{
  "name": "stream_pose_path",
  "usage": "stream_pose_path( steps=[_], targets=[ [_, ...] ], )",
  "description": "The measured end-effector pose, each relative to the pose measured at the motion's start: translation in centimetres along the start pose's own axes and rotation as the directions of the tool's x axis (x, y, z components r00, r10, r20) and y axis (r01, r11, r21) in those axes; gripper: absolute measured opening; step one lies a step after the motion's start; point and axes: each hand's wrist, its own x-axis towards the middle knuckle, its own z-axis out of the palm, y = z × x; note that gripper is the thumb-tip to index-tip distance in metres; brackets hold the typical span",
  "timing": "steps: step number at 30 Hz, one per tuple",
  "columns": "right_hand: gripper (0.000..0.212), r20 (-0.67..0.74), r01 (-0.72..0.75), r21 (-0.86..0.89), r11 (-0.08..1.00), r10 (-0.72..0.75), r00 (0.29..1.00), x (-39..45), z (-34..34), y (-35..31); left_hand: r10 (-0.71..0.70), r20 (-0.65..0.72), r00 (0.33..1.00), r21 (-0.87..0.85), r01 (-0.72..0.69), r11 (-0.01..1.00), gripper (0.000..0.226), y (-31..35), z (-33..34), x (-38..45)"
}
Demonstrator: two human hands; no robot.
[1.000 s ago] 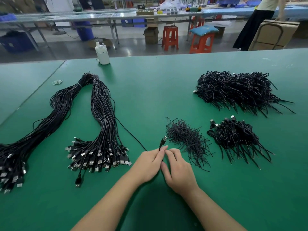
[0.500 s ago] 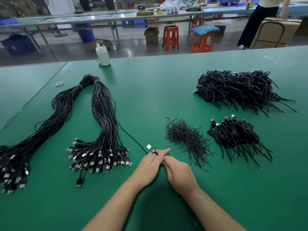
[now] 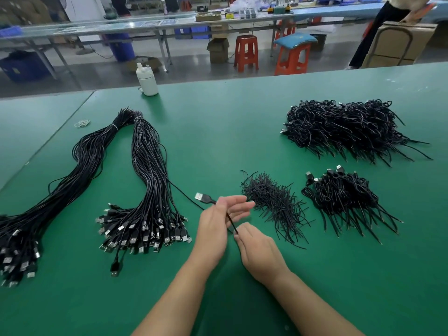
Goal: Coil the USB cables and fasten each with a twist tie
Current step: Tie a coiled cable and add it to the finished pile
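My left hand (image 3: 218, 219) holds one black USB cable (image 3: 231, 223) just behind its silver plug (image 3: 200, 197), which sticks out to the upper left. The cable crosses the left palm down to my right hand (image 3: 257, 251), whose fingertips pinch it. The cable's free length trails away over the green table (image 3: 218, 132) toward a long bundle of uncoiled cables (image 3: 148, 180). A pile of black twist ties (image 3: 274, 202) lies just right of my hands. Two heaps of coiled cables sit further right, a small heap (image 3: 344, 197) and a large heap (image 3: 346, 127).
A second long cable bundle (image 3: 60, 190) lies at the far left. A white bottle (image 3: 146, 80) stands near the table's far edge, with rubber bands (image 3: 82, 123) to its lower left. Beyond the table are stools, benches, boxes and a standing person (image 3: 378, 27).
My hands lifted off the table and drew slightly apart. The plug swung from pointing up to pointing left, and a stretch of cable now spans between the two hands.
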Motion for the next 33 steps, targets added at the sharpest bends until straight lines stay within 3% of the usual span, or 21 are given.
stream_pose_path(
  steps=[2,3,5,7,9,12,14,17,18,20,22,25,27,29,30,31,33],
  targets=[
    [0.019,0.055,-0.015,0.04,0.999,0.013,0.998,0.0,-0.2,0.1,-0.105,0.109,0.988,-0.168,0.122,0.978,0.053,1.8,-0.4,0.1],
    [0.025,0.081,-0.024,0.079,0.997,0.017,0.997,0.1,-0.3,0.1,-0.146,0.217,0.965,-0.143,0.179,0.973,0.053,2.4,-0.9,-0.1],
    [0.029,0.111,-0.034,0.101,0.994,0.023,0.994,-0.1,-0.5,0.0,-0.257,0.461,0.849,0.062,0.258,0.964,0.052,3.0,-2.2,-0.8],
    [0.032,0.13,0.017,-0.024,1.0,-0.013,0.991,0.1,-0.6,-0.1,-0.406,0.569,0.715,0.337,0.247,0.908,0.052,3.3,-3.6,-1.7],
    [0.033,0.142,0.074,-0.114,0.991,-0.058,0.988,0.1,-0.5,-0.3,-0.55,0.525,0.65,0.545,0.239,0.804,0.051,3.1,-4.9,-2.2],
    [0.033,0.122,0.126,-0.162,0.979,-0.107,0.987,0.1,-0.4,-0.2,-0.751,0.294,0.591,0.797,0.282,0.534,0.05,2.5,-5.6,-2.8],
    [0.033,0.071,0.151,-0.184,0.971,-0.141,0.988,-0.1,-0.3,-0.3,-0.757,0.102,0.645,0.911,0.245,0.331,0.05,1.9,-5.3,-3.3],
    [0.03,-0.011,0.152,-0.174,0.973,-0.156,0.988,-0.3,-0.3,-0.5,-0.487,-0.013,0.874,1.0,0.021,0.009,0.042,0.7,-4.8,-3.7],
    [0.029,-0.034,0.149,-0.165,0.975,-0.157,0.987,-0.4,-0.4,-0.6,-0.4,-0.01,0.917,0.999,-0.006,-0.039,0.039,0.0,-4.7,-3.8],
    [0.028,-0.064,0.149,-0.149,0.978,-0.159,0.985,-0.4,-0.5,-0.6,-0.293,0.004,0.956,1.0,-0.007,-0.01,0.038,-1.8,-4.7,-4.0],
    [0.026,-0.067,0.156,-0.133,0.979,-0.166,0.984,-0.5,-0.5,-0.7,-0.232,0.017,0.973,0.993,0.01,0.115,0.037,-3.1,-4.8,-4.0],
    [0.026,-0.031,0.162,-0.098,0.982,-0.166,0.986,-0.6,-0.5,-0.7,-0.139,0.033,0.99,0.904,0.03,0.426,0.032,-3.7,-5.2,-3.6],
    [0.026,-0.019,0.163,-0.091,0.983,-0.165,0.986,-0.6,-0.5,-0.7,-0.082,0.031,0.996,0.753,0.03,0.657,0.036,-3.5,-4.7,-3.2],
    [0.027,-0.001,0.163,-0.102,0.981,-0.164,0.986,-0.6,-0.5,-0.8,-0.042,-0.133,0.99,0.451,0.098,0.887,0.037,-2.8,-3.8,-2.3],
    [0.026,0.012,0.163,-0.114,0.98,-0.163,0.987,-0.6,-0.4,-0.7,-0.082,-0.247,0.966,0.17,0.127,0.977,0.038,-2.3,-3.6,-1.4],
    [0.025,0.026,0.159,-0.121,0.98,-0.157,0.987,-0.5,-0.3,-0.7,-0.167,-0.316,0.934,-0.14,0.128,0.982,0.04,-1.8,-3.7,-0.5],
    [0.024,0.051,0.143,-0.125,0.982,-0.138,0.989,-0.4,-0.2,-0.7,-0.268,-0.282,0.921,-0.55,0.074,0.832,0.044,0.0,-4.3,1.1]
  ],
)
